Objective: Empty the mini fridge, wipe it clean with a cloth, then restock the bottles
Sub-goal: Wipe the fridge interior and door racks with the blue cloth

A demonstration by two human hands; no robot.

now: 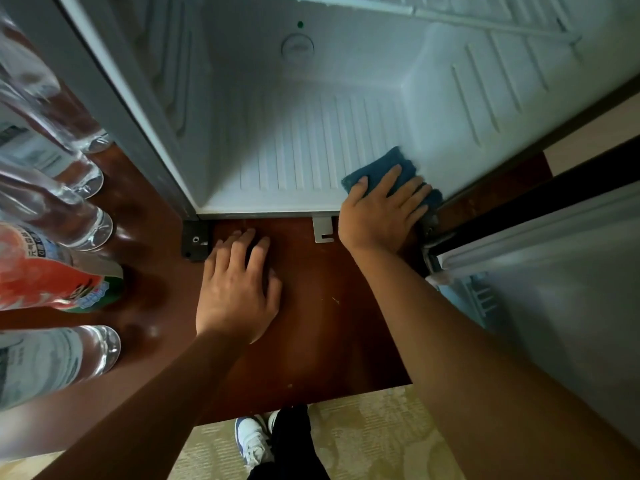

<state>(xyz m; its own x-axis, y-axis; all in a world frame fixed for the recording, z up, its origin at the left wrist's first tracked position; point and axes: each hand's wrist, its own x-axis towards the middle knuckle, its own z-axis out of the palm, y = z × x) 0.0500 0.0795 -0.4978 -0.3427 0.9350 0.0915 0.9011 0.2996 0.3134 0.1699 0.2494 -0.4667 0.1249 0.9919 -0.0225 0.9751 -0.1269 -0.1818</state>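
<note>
Cloth sits at the lower right corner of the fridge floor, right of centre in the frame, pressed into the angle where the ribbed floor meets the right inner wall. My right hand lies flat on top of it, fingers spread and fairly straight, pointing up the frame into the cavity; it presses the cloth down, nothing is curled round it. From that hand the unwiped run of the floor stretches away toward the left of the frame, with the ribs running front to back, so I judge the coming stroke goes across them or along them from this corner. The right hand is plainly the nearer one for that. My left hand rests palm down on the brown desk just in front of the fridge's front lip, fingers loosely spread and holding nothing, serving as a brace. Bottles stand in a cluster along the left edge of the frame on the same desk, well apart from both hands, one with a red label. The cavity looks emptied, so I judge restocking is still to come. The open door hangs at the right.
</note>
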